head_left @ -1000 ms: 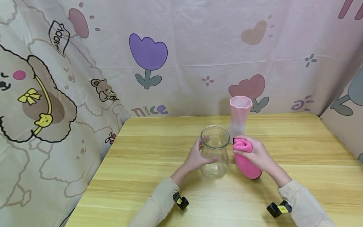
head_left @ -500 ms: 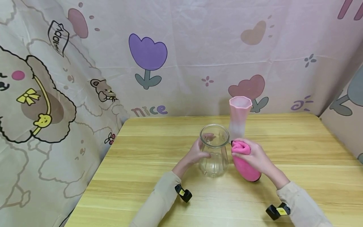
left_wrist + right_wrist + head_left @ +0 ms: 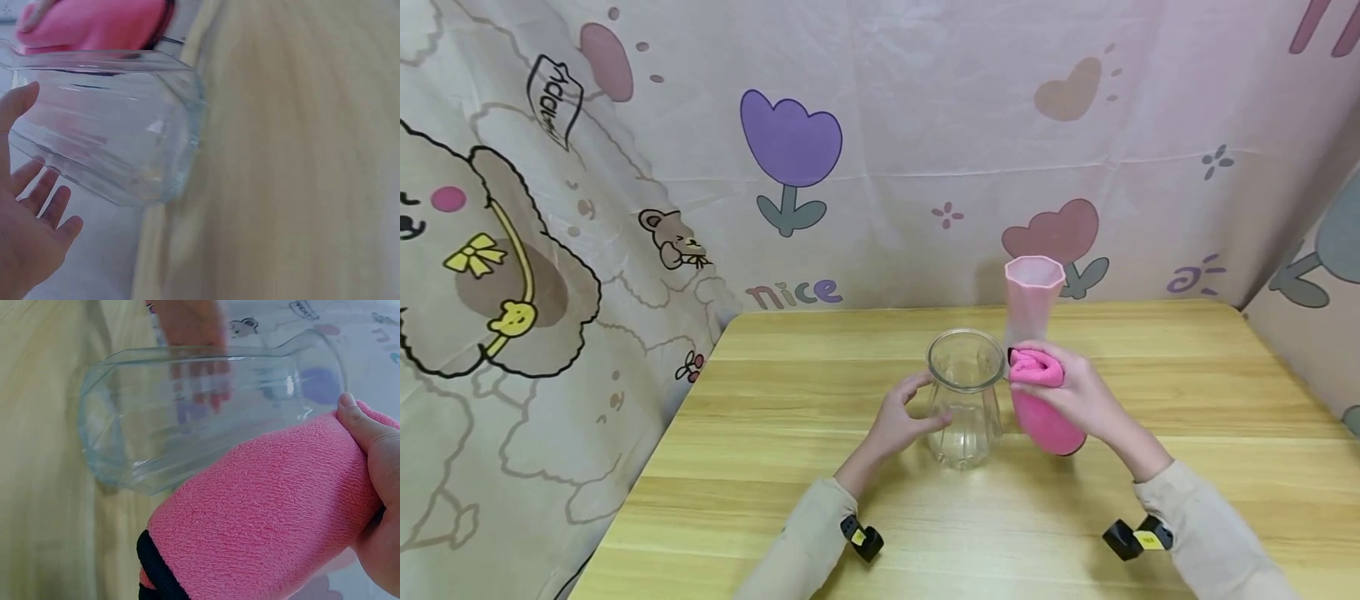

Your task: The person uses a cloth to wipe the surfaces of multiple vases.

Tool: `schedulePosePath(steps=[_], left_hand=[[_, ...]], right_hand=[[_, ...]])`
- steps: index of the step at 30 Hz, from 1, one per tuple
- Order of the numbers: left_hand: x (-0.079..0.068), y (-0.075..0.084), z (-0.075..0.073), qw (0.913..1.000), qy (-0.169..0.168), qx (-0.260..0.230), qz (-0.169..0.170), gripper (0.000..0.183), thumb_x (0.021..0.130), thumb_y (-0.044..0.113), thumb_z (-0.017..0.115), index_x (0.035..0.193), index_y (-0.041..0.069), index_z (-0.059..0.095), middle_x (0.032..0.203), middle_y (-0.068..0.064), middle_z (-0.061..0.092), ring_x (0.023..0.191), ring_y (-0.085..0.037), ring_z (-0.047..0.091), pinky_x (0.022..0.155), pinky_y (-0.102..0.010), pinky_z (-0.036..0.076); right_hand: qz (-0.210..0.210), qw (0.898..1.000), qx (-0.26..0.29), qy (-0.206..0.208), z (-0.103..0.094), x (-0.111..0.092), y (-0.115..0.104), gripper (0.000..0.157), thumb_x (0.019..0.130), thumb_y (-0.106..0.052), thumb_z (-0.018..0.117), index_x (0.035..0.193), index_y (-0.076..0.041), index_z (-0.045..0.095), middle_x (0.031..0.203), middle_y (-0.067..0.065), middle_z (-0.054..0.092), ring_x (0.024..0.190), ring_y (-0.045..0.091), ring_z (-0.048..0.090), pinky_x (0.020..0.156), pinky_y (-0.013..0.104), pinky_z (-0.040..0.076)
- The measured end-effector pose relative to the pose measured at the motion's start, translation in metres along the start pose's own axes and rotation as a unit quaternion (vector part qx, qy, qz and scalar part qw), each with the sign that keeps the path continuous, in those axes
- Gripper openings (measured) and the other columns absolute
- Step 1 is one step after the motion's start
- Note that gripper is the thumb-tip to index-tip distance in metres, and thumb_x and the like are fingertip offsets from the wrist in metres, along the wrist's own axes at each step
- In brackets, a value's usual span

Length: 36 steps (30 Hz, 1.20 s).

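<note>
A clear glass vase with a wide rim stands upright on the wooden table. My left hand is at its left side, thumb and fingers spread apart; in the left wrist view the fingers are loosely extended by the glass, and I cannot tell whether they touch it. My right hand grips the top of a folded pink towel with dark edging. The towel hangs down just right of the vase, fuzzy in the right wrist view, where it partly covers the glass.
Behind the towel stands a tall pink-to-white vase, its lower part hidden. The wooden table ends at a patterned cloth backdrop. Each sleeve carries a small black wrist camera.
My left hand has closed in on the glass vase, then drawn back left. The towel in my right hand dipped slightly and then rose. The glass vase has barely shifted.
</note>
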<state>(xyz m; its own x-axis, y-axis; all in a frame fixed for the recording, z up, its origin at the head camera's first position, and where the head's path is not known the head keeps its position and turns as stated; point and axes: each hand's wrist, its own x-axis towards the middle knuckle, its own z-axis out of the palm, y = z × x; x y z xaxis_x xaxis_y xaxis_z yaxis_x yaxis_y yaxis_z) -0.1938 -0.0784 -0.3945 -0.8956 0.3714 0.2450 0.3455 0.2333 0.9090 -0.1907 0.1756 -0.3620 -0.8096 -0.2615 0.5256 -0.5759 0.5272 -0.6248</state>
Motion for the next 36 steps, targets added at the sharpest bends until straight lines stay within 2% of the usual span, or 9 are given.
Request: schedulePosePath(steps=[5, 12, 15, 21, 25, 27, 30, 32, 36], left_hand=[[-0.001, -0.005, 0.002, 0.9999, 0.002, -0.013, -0.004, 0.052, 0.074, 0.004, 0.072, 0.121, -0.006, 0.051, 0.121, -0.019, 0.052, 0.116, -0.032, 0.044, 0.105, -0.046, 0.031], [0.008, -0.038, 0.006, 0.9999, 0.014, -0.002, 0.004, 0.055, 0.072, 0.012, 0.076, 0.121, 0.003, 0.053, 0.118, -0.008, 0.055, 0.111, -0.021, 0.049, 0.101, -0.037, 0.038], [0.009, -0.039, 0.006, 0.9999, 0.012, 0.0, 0.005, 0.056, 0.071, 0.013, 0.076, 0.121, 0.003, 0.053, 0.117, -0.008, 0.055, 0.111, -0.021, 0.049, 0.1, -0.037, 0.039], [0.009, -0.036, 0.006, 0.9999, 0.006, -0.015, -0.001, 0.056, 0.073, 0.007, 0.074, 0.122, -0.001, 0.051, 0.119, -0.014, 0.053, 0.113, -0.028, 0.048, 0.1, -0.044, 0.038], [0.006, -0.023, 0.004, 0.9995, -0.002, -0.032, -0.005, 0.055, 0.073, 0.003, 0.072, 0.122, -0.008, 0.048, 0.119, -0.021, 0.051, 0.114, -0.035, 0.046, 0.1, -0.048, 0.037], [0.003, -0.014, 0.002, 0.9994, -0.005, -0.034, -0.009, 0.055, 0.074, 0.002, 0.072, 0.122, -0.009, 0.047, 0.119, -0.022, 0.051, 0.114, -0.035, 0.046, 0.099, -0.048, 0.037], [0.001, -0.007, 0.002, 0.9994, -0.006, -0.031, -0.013, 0.054, 0.074, 0.002, 0.071, 0.121, -0.009, 0.048, 0.119, -0.022, 0.051, 0.113, -0.035, 0.047, 0.098, -0.048, 0.039], [0.0, -0.005, 0.002, 0.9994, -0.003, -0.032, -0.015, 0.054, 0.074, 0.002, 0.071, 0.121, -0.009, 0.048, 0.119, -0.022, 0.051, 0.113, -0.035, 0.047, 0.098, -0.047, 0.039], [0.0, -0.004, 0.003, 0.9988, 0.002, -0.043, -0.022, 0.055, 0.073, 0.001, 0.072, 0.122, -0.01, 0.047, 0.12, -0.022, 0.05, 0.114, -0.034, 0.046, 0.098, -0.045, 0.04]], right_hand=[[0.016, 1.0, 0.008, -0.006, 0.005, 0.003, -0.003, 0.045, 0.071, -0.008, 0.076, 0.112, -0.004, 0.06, 0.101, 0.009, 0.065, 0.093, 0.0, 0.054, 0.08, 0.011, 0.045], [0.011, 0.999, 0.044, -0.029, 0.02, 0.001, 0.005, 0.042, 0.072, -0.008, 0.075, 0.112, -0.005, 0.06, 0.098, 0.007, 0.066, 0.091, 0.004, 0.057, 0.078, 0.019, 0.049], [0.013, 0.998, 0.04, -0.036, 0.024, -0.002, 0.01, 0.039, 0.074, -0.009, 0.074, 0.109, -0.004, 0.06, 0.093, 0.006, 0.066, 0.088, 0.007, 0.058, 0.076, 0.022, 0.051], [0.04, 0.993, 0.007, -0.107, 0.027, -0.012, 0.025, 0.038, 0.075, -0.017, 0.073, 0.108, -0.002, 0.059, 0.091, 0.004, 0.065, 0.083, 0.014, 0.06, 0.073, 0.028, 0.053], [0.042, 0.988, -0.034, -0.147, 0.025, -0.015, 0.029, 0.042, 0.076, -0.024, 0.073, 0.109, -0.002, 0.059, 0.09, 0.003, 0.064, 0.083, 0.017, 0.06, 0.072, 0.032, 0.052], [0.042, 0.988, -0.032, -0.144, 0.023, -0.015, 0.027, 0.04, 0.077, -0.022, 0.072, 0.108, -0.001, 0.059, 0.09, 0.003, 0.064, 0.082, 0.016, 0.06, 0.072, 0.031, 0.052], [0.042, 0.993, 0.0, -0.109, 0.021, -0.013, 0.018, 0.036, 0.076, -0.017, 0.073, 0.106, -0.001, 0.059, 0.09, 0.003, 0.065, 0.083, 0.012, 0.059, 0.072, 0.027, 0.053], [0.024, 0.996, 0.013, -0.085, 0.02, -0.011, 0.012, 0.033, 0.076, -0.014, 0.073, 0.104, -0.002, 0.059, 0.089, 0.003, 0.065, 0.083, 0.011, 0.059, 0.072, 0.026, 0.052], [0.01, 0.997, -0.007, -0.078, 0.025, -0.013, 0.008, 0.031, 0.076, -0.015, 0.073, 0.101, -0.005, 0.059, 0.087, 0.001, 0.063, 0.08, 0.013, 0.059, 0.068, 0.027, 0.052]])
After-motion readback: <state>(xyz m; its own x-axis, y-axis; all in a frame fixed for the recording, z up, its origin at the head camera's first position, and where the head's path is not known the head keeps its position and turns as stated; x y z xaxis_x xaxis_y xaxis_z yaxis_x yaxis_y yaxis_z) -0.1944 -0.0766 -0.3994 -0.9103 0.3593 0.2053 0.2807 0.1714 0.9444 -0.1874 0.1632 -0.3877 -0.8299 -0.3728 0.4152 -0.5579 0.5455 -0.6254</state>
